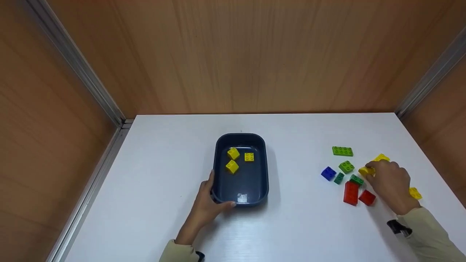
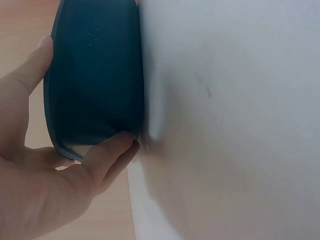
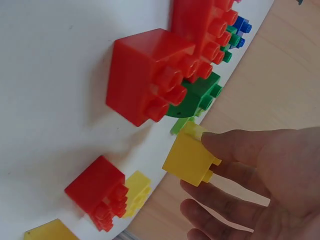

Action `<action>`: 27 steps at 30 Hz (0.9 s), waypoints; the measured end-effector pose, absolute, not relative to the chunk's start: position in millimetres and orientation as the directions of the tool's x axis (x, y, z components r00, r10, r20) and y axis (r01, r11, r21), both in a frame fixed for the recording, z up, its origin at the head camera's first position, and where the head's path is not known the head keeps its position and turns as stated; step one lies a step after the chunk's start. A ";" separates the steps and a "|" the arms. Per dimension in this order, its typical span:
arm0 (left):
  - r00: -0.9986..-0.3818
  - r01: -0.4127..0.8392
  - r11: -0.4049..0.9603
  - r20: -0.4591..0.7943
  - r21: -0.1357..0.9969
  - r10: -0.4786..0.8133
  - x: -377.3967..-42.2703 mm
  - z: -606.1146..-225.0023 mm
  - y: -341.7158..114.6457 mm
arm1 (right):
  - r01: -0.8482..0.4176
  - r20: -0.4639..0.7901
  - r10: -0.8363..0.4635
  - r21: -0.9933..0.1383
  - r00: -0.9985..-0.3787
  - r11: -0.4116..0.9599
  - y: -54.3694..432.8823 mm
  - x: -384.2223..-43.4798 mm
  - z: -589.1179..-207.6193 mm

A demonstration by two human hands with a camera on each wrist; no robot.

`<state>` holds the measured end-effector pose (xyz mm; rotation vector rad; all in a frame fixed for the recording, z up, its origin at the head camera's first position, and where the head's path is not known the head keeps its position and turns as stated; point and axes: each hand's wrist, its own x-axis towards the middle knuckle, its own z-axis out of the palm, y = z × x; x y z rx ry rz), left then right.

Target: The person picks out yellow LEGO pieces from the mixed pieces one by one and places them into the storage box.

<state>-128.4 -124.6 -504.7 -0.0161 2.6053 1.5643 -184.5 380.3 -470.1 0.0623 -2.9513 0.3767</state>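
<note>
My left hand (image 1: 207,203) grips the near left corner of a dark blue tray (image 1: 240,185), its thumb by the near rim and its fingers along the left wall. Inside the tray sit three yellow toy bricks (image 1: 249,157), all toward its far half. Over at the right, my right hand (image 1: 391,183) pinches a yellow toy brick (image 3: 187,157) between thumb and fingers, its studs turned toward the palm. Just beyond that hand lies another yellow brick (image 1: 381,157), partly covered by it. A red brick (image 1: 367,197) and a green brick (image 1: 356,179) lie left of the hand.
Around the right hand are scattered a long green brick (image 1: 342,151), a light green brick (image 1: 346,167), a blue brick (image 1: 328,173), a larger red brick (image 1: 351,193) and a yellow brick (image 1: 415,193). Wooden panels (image 1: 255,58) border the white table (image 1: 153,174).
</note>
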 end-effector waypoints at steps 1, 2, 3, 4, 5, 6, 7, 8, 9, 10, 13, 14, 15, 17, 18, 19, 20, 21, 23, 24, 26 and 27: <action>-0.995 -0.062 0.472 -0.094 0.880 0.044 -128.5 -504.7 -124.7 | -0.058 0.160 -0.018 -0.248 -0.987 0.967 378.4 -184.9 -469.3; -0.994 -0.064 0.471 -0.096 0.880 0.044 -128.6 -504.7 -124.7 | -0.049 0.145 -0.012 -0.250 -0.989 0.967 376.2 -185.3 -468.5; -0.994 -0.065 0.471 -0.098 0.880 0.044 -128.7 -504.9 -124.7 | -0.041 0.130 -0.008 -0.249 -0.991 0.968 374.3 -185.6 -467.8; -0.994 -0.068 0.473 -0.100 0.879 0.044 -128.7 -504.9 -124.8 | -0.031 0.116 -0.003 -0.245 -0.993 0.969 372.2 -185.9 -467.1; -0.994 -0.069 0.475 -0.101 0.878 0.043 -128.7 -505.1 -124.8 | -0.025 0.108 0.002 -0.243 -0.994 0.970 370.3 -186.0 -466.7; -0.994 -0.069 0.475 -0.101 0.877 0.042 -128.6 -505.1 -124.8 | -0.022 0.103 0.003 -0.241 -0.995 0.970 368.4 -186.2 -466.2; -0.994 -0.068 0.473 -0.099 0.878 0.042 -128.6 -505.2 -124.8 | -0.021 0.102 0.003 -0.239 -0.995 0.971 366.7 -186.3 -465.8; -0.994 -0.067 0.472 -0.099 0.879 0.042 -128.6 -505.3 -124.8 | -0.025 0.108 0.000 -0.234 -0.994 0.972 365.0 -186.4 -465.6; -0.994 -0.065 0.471 -0.096 0.880 0.043 -128.7 -505.2 -124.7 | -0.034 0.119 -0.006 -0.229 -0.993 0.973 363.2 -186.4 -465.5; -0.995 -0.062 0.469 -0.093 0.881 0.043 -128.7 -505.2 -124.7 | -0.043 0.133 -0.013 -0.228 -0.991 0.973 361.4 -186.3 -465.4; -0.995 -0.057 0.467 -0.088 0.883 0.044 -128.9 -505.2 -124.6 | -0.068 0.163 -0.032 -0.223 -0.986 0.972 355.6 -185.9 -464.8; -0.995 -0.056 0.470 -0.087 0.881 0.044 -129.0 -505.2 -124.5 | -0.074 0.168 -0.037 -0.222 -0.985 0.972 353.7 -185.5 -464.4; -0.995 -0.057 0.472 -0.088 0.880 0.045 -129.1 -505.2 -124.5 | -0.078 0.170 -0.040 -0.224 -0.985 0.972 351.8 -185.2 -464.0; -0.995 -0.061 0.479 -0.092 0.876 0.042 -129.2 -505.2 -124.5 | -0.083 0.171 -0.044 -0.226 -0.984 0.971 347.9 -184.6 -463.0; -0.995 -0.062 0.481 -0.094 0.874 0.041 -129.3 -505.2 -124.4 | -0.086 0.173 -0.047 -0.224 -0.984 0.971 345.8 -184.6 -462.5; -0.995 -0.064 0.483 -0.094 0.873 0.040 -129.4 -505.1 -124.4 | -0.093 0.178 -0.054 -0.220 -0.983 0.971 343.8 -184.8 -461.9; -0.995 -0.065 0.484 -0.095 0.873 0.038 -129.4 -505.0 -124.3 | -0.100 0.181 -0.061 -0.214 -0.982 0.972 341.7 -185.2 -461.3; -0.995 -0.066 0.484 -0.096 0.873 0.037 -129.3 -504.9 -124.3 | -0.105 0.182 -0.066 -0.211 -0.981 0.972 339.5 -185.8 -460.6; -0.995 -0.066 0.481 -0.095 0.874 0.036 -129.4 -504.9 -124.2 | -0.115 0.183 -0.077 -0.206 -0.980 0.972 334.9 -187.6 -458.9; -0.995 -0.067 0.481 -0.096 0.874 0.036 -129.3 -504.8 -124.1 | -0.119 0.180 -0.082 -0.205 -0.980 0.971 332.6 -188.7 -458.0; -0.995 -0.069 0.481 -0.097 0.874 0.035 -129.6 -504.6 -124.1 | -0.126 0.173 -0.090 -0.207 -0.981 0.970 327.9 -191.4 -455.9; -0.995 -0.069 0.482 -0.098 0.873 0.034 -129.8 -504.5 -124.1 | -0.131 0.170 -0.096 -0.209 -0.981 0.969 325.3 -192.7 -454.6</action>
